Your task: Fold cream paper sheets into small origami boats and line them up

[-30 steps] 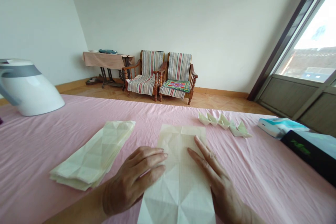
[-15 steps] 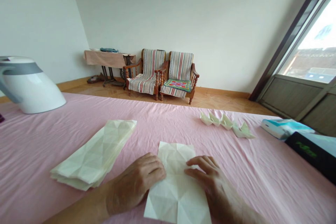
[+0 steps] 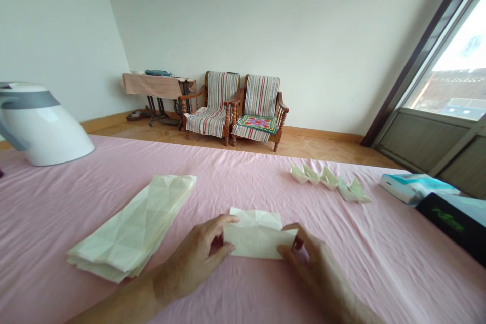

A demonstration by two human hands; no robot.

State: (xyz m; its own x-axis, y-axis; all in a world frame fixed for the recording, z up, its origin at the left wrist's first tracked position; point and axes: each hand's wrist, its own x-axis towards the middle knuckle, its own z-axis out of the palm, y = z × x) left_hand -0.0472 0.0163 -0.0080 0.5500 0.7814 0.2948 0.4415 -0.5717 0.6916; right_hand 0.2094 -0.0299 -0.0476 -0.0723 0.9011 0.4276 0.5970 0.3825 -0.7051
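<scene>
A creased pale sheet of paper (image 3: 254,244) lies in front of me, its near half folded up over the far half. The far edge still shows beyond the fold. My left hand (image 3: 203,245) pinches the paper's left side between thumb and fingers. At the right side, my right hand (image 3: 309,258) grips it the same way, thumb at the near folded edge. To the left rests a stack of creased paper sheets (image 3: 132,228). Several folded paper boats (image 3: 328,178) stand in a row at the far right.
A pink cloth (image 3: 235,167) with wrinkles covers the table. A white and grey kettle (image 3: 56,126) stands at the left. On the right are a blue and white packet (image 3: 413,186) and a black box (image 3: 451,223). Two wooden chairs (image 3: 279,104) stand beyond the table.
The near half of the sheet has been folded away from me over the far half. Both hands have gone from lying at its sides to pinching its edges.
</scene>
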